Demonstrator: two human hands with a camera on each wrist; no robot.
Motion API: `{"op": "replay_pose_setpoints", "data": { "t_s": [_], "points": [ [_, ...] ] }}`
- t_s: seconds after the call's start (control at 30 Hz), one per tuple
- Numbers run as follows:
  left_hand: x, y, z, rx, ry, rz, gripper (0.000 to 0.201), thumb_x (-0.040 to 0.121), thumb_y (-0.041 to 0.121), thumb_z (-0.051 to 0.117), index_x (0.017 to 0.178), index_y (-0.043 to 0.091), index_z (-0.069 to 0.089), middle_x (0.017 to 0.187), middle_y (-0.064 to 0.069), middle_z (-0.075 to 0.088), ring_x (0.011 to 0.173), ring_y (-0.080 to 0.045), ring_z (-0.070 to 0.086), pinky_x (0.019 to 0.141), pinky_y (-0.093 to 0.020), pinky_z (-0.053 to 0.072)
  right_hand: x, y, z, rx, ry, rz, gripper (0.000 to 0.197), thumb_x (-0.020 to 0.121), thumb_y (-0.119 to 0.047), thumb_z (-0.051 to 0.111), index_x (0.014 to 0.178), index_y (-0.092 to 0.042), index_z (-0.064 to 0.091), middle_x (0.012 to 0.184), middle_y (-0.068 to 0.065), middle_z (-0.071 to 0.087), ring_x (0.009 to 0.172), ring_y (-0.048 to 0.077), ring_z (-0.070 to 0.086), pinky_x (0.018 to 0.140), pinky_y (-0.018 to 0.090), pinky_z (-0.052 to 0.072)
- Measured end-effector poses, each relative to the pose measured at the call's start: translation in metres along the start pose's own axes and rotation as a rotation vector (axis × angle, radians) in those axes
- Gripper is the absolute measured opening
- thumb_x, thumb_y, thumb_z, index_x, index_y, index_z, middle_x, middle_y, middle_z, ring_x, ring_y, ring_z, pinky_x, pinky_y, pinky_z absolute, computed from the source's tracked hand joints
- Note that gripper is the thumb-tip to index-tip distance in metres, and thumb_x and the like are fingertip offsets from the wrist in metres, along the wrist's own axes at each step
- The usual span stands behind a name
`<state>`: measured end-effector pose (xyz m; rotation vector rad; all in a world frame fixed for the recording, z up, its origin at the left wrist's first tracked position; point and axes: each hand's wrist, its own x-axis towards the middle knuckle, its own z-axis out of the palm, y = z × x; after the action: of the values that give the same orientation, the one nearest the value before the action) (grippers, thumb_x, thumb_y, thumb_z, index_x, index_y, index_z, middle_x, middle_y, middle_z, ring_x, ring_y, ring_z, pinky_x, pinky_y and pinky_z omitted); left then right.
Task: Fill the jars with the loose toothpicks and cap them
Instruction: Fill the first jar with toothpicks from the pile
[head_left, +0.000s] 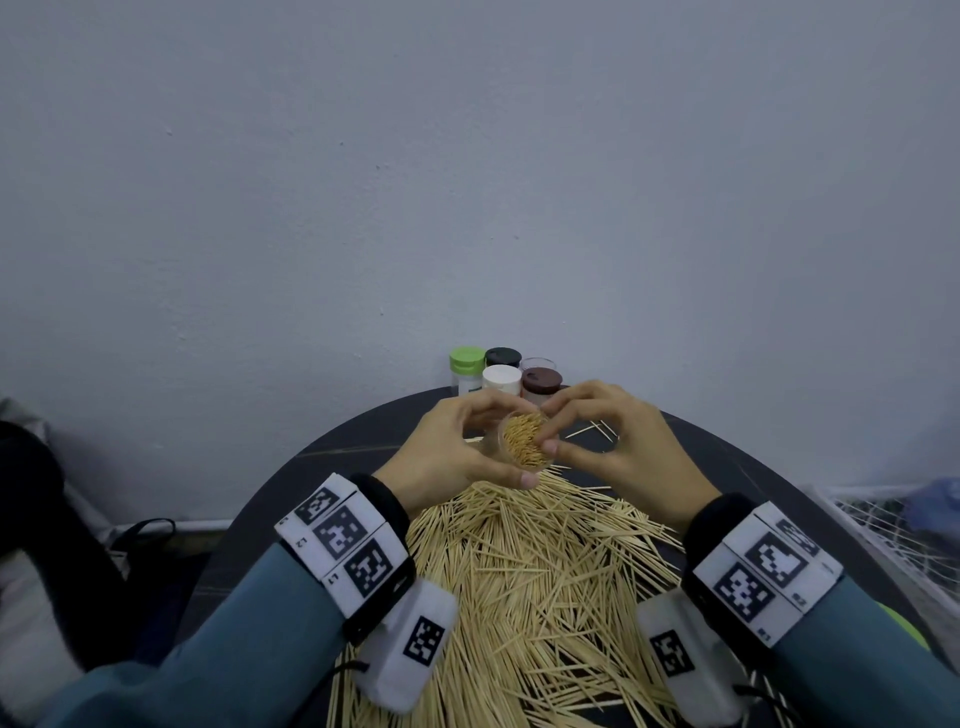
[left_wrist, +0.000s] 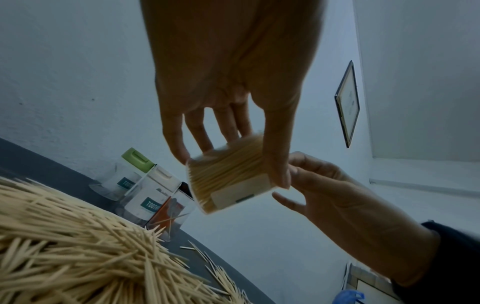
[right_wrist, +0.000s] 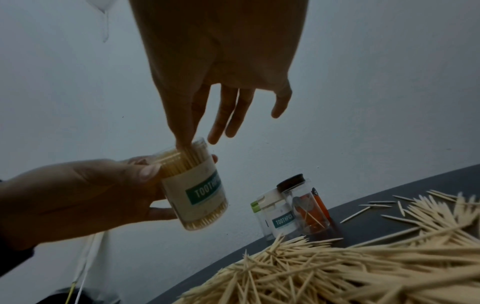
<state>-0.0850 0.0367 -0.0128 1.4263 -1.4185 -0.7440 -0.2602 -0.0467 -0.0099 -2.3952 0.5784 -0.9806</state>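
Note:
My left hand (head_left: 498, 452) grips a clear, uncapped toothpick jar (head_left: 522, 441) packed with toothpicks, tilted with its mouth up and toward me above the table. Thumb and fingers curl round its labelled wall (right_wrist: 197, 191). My right hand (head_left: 546, 437) is at the jar's mouth. One fingertip (right_wrist: 183, 144) touches the toothpick ends there, and the other fingers stay straight and spread. In the left wrist view the jar (left_wrist: 228, 181) hangs between both hands. A big heap of loose toothpicks (head_left: 540, 571) covers the dark round table (head_left: 332, 467) under my wrists.
Several jars stand at the table's far edge by the wall: green cap (head_left: 466, 358), black cap (head_left: 503, 357), white cap (head_left: 501, 376), brown cap (head_left: 541, 378), and a clear one without a cap (head_left: 537, 362). Stray toothpicks (head_left: 592, 431) lie nearby. White netting (head_left: 883, 519) is to the right.

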Motion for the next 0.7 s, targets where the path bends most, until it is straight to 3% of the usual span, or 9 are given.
{"op": "replay_pose_setpoints", "data": {
  "t_s": [0.07,0.13,0.33,0.47,0.53,0.7],
  "points": [
    [0.0,-0.001,0.0,0.022,-0.006,-0.001,0.056,0.056,0.012,0.09,0.104,0.03,0.068,0.113,0.009,0.068,0.115,-0.008,0.057,0.104,-0.048,0.042,0.001,0.002,-0.001,-0.069,0.056,0.033,0.014,0.074,-0.027,0.076,0.073,-0.039,0.069,0.099,-0.02,0.061,0.103,0.005,0.053,0.094,0.034,0.04],
    [0.0,0.0,0.001,0.021,-0.018,-0.014,0.056,0.054,0.014,0.091,0.103,0.031,0.068,0.113,0.009,0.068,0.116,-0.008,0.057,0.104,-0.05,0.042,0.001,0.001,-0.003,-0.068,0.057,0.061,0.015,0.073,-0.027,0.077,0.072,-0.039,0.068,0.098,-0.019,0.062,0.102,0.006,0.054,0.094,0.035,0.041],
    [-0.002,0.001,0.004,0.032,-0.049,0.005,0.06,0.044,0.037,0.088,0.1,0.038,0.068,0.115,0.012,0.066,0.117,-0.009,0.056,0.101,-0.05,0.044,-0.002,-0.004,0.002,0.001,-0.003,0.067,0.011,0.071,-0.03,0.077,0.07,-0.033,0.067,0.09,-0.009,0.061,0.092,0.008,0.056,0.084,0.025,0.044],
    [-0.002,0.001,0.004,0.077,-0.065,0.004,0.056,0.05,0.032,0.09,0.1,0.036,0.068,0.113,0.011,0.066,0.115,-0.009,0.057,0.103,-0.048,0.043,0.0,0.001,0.0,-0.037,0.069,0.118,0.01,0.073,-0.029,0.075,0.07,-0.032,0.066,0.081,-0.012,0.057,0.078,-0.003,0.05,0.069,0.011,0.038],
    [-0.001,0.001,0.005,0.087,-0.083,-0.011,0.053,0.058,0.023,0.089,0.105,0.031,0.067,0.114,0.01,0.066,0.114,-0.009,0.057,0.103,-0.041,0.041,0.0,0.004,-0.002,0.037,0.076,0.123,0.006,0.074,-0.027,0.075,0.074,-0.025,0.069,0.077,-0.011,0.058,0.07,-0.005,0.049,0.063,0.007,0.038],
    [-0.004,0.004,0.012,0.044,-0.183,-0.068,0.05,0.071,0.017,0.08,0.118,0.023,0.061,0.116,0.01,0.063,0.107,0.001,0.055,0.086,-0.013,0.043,0.0,0.005,-0.003,0.051,0.014,0.123,0.006,0.076,-0.026,0.074,0.075,-0.026,0.068,0.076,0.0,0.065,0.066,0.003,0.051,0.063,0.016,0.042]
  ]
}}
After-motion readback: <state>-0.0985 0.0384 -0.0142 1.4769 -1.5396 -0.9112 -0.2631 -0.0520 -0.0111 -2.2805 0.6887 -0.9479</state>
